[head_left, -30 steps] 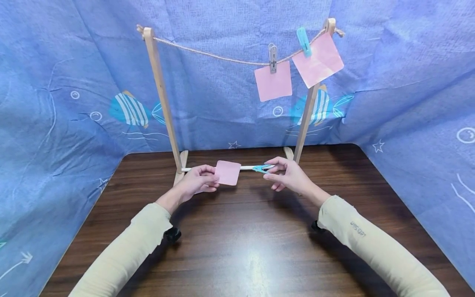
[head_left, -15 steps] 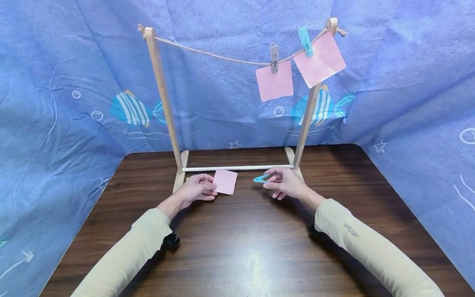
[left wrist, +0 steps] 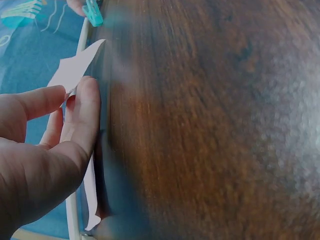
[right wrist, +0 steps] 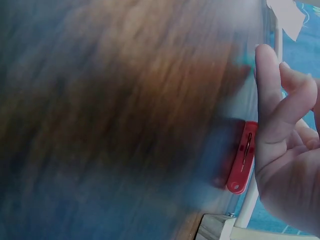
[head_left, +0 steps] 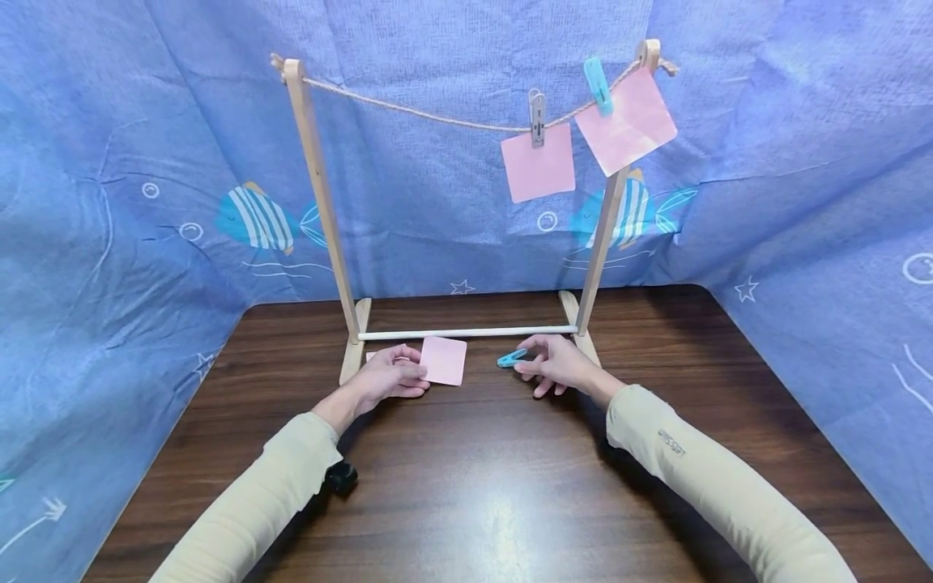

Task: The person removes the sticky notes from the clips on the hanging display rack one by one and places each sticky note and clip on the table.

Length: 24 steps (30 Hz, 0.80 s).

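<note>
In the head view my left hand (head_left: 389, 374) pinches a square pink paper card (head_left: 444, 360) by its left edge, thumb on the near face. The left wrist view shows the card (left wrist: 75, 70) edge-on, slightly bent, between thumb and fingers. To the right, my right hand (head_left: 557, 363) holds a light blue clothespin (head_left: 512, 359) at the tips of thumb and index finger, its other end pointing toward the card. A gap separates card and clothespin. In the right wrist view my fingers hide most of the clothespin. Another pink card (head_left: 372, 355) lies partly hidden behind my left hand.
A wooden stand with a left post (head_left: 318, 186), a white crossbar (head_left: 474, 333) and a sagging rope (head_left: 415, 108) stands behind the hands. On the rope hang two pink cards, one by a grey clothespin (head_left: 538, 121), one by a blue clothespin (head_left: 598, 87). A red clothespin (right wrist: 243, 157) lies beneath my right hand.
Both hands have come down and nearer, with the card and clothespin now below the crossbar in the head view. The clothespin's ends were spread in a V and now look closer together.
</note>
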Motion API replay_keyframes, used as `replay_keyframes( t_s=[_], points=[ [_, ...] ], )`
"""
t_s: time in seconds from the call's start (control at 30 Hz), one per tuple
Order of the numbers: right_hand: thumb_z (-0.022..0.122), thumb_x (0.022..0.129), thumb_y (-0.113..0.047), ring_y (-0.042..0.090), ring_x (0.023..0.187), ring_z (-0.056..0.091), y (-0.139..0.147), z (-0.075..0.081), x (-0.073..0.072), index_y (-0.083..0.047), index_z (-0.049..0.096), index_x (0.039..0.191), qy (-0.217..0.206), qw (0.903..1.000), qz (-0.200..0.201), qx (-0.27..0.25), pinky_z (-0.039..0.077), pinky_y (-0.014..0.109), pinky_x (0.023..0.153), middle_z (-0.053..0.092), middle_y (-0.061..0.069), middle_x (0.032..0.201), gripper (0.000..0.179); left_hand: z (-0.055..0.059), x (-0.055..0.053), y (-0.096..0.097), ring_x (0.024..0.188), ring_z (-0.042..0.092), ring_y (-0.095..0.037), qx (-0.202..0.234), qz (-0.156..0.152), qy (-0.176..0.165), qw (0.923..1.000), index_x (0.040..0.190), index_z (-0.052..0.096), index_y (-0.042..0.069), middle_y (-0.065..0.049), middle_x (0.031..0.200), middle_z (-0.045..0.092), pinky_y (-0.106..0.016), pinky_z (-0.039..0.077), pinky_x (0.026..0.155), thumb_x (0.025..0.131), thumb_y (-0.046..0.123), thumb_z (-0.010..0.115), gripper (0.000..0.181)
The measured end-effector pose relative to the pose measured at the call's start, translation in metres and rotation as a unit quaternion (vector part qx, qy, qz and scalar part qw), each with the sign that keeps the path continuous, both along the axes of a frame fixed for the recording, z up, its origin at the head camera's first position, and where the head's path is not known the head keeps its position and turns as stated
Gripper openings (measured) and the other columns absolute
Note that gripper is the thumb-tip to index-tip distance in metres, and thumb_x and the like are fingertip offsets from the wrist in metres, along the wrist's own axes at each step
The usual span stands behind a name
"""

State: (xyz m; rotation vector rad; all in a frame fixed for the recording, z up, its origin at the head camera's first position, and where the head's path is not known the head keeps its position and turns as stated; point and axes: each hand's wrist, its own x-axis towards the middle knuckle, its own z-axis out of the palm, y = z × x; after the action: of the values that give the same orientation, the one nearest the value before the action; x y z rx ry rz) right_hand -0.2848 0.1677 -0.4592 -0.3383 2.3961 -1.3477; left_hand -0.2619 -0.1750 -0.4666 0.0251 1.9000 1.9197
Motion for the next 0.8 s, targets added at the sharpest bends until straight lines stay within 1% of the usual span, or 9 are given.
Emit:
replay_keyframes(
  t_s=[0.17, 0.3, 0.4, 0.6, 0.8],
  points=[
    [0.073, 0.096, -0.024, 0.024, 0.056, 0.070, 0.0005, -0.0002, -0.0010, -0.009, 0.057, 0.134, -0.023, 0.9997, -0.005, 0.009, 0.043, 0.026, 0.037, 0.073, 0.009, 0.078, 0.043, 0.0000, 0.0003, -0.0001, 0.089, 0.072, -0.025, -0.003, -0.003, -0.009, 1.0000, 0.126, 0.043, -0.005, -0.010, 0.099, 0.062, -0.040, 0.061, 0.079, 0.099, 0.000, 0.061, 0.032],
    [0.073, 0.096, -0.024, 0.023, 0.055, 0.070, 0.0014, 0.0002, -0.0018, -0.009, 0.057, 0.134, -0.032, 0.9993, -0.009, 0.018, 0.045, 0.026, 0.038, 0.072, 0.010, 0.076, 0.043, 0.0026, 0.0003, 0.0007, 0.088, 0.071, -0.024, -0.009, 0.002, -0.014, 0.9999, 0.126, 0.045, -0.004, -0.011, 0.102, 0.061, -0.041, 0.062, 0.076, 0.099, 0.001, 0.062, 0.032],
    [0.073, 0.097, -0.023, 0.023, 0.054, 0.070, 0.0026, -0.0003, -0.0015, -0.009, 0.056, 0.135, -0.036, 0.9992, -0.008, 0.018, 0.047, 0.027, 0.038, 0.071, 0.011, 0.075, 0.045, 0.0052, 0.0006, 0.0005, 0.086, 0.071, -0.022, -0.022, 0.007, -0.017, 0.9996, 0.126, 0.047, -0.004, -0.011, 0.103, 0.062, -0.039, 0.062, 0.072, 0.098, 0.003, 0.064, 0.032],
    [0.073, 0.096, -0.024, 0.020, 0.050, 0.065, 0.0050, -0.0022, -0.0030, -0.006, 0.051, 0.139, -0.057, 0.9983, -0.011, -0.003, 0.055, 0.034, 0.043, 0.069, 0.014, 0.074, 0.051, 0.0080, -0.0010, -0.0030, 0.083, 0.070, -0.020, -0.036, 0.008, -0.019, 0.9991, 0.129, 0.047, -0.004, -0.012, 0.103, 0.069, -0.030, 0.061, 0.065, 0.096, 0.006, 0.070, 0.041],
    [0.069, 0.099, -0.024, 0.020, 0.052, 0.065, 0.0069, 0.0012, -0.0035, -0.004, 0.048, 0.141, -0.067, 0.9976, -0.006, -0.017, 0.056, 0.035, 0.044, 0.069, 0.015, 0.079, 0.050, 0.0088, -0.0009, -0.0054, 0.085, 0.070, -0.020, -0.036, 0.008, -0.025, 0.9990, 0.131, 0.047, -0.004, -0.012, 0.102, 0.067, -0.028, 0.060, 0.064, 0.095, 0.005, 0.070, 0.043]
  ],
)
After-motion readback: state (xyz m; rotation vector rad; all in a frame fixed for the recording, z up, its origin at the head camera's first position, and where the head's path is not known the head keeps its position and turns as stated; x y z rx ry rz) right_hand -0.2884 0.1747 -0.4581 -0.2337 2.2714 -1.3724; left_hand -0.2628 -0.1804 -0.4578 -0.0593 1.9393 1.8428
